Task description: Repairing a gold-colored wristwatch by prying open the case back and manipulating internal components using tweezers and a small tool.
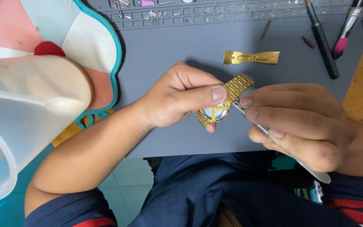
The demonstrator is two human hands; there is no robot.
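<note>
Head view: over a grey work mat (190,46), the left hand (177,96) pinches a gold wristwatch (219,110), while the right hand (299,122) grips metal tweezers (274,138) whose tip touches the case edge. Steadying the watch firmly and keeping the tip pressure light would probably avoid slips. A detached gold clasp (251,57) lies on the mat just beyond.

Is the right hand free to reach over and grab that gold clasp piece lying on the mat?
Probably not right away: the right hand is gripping a metal tool against the gold watch. The path to the clasp piece looks open.
</note>
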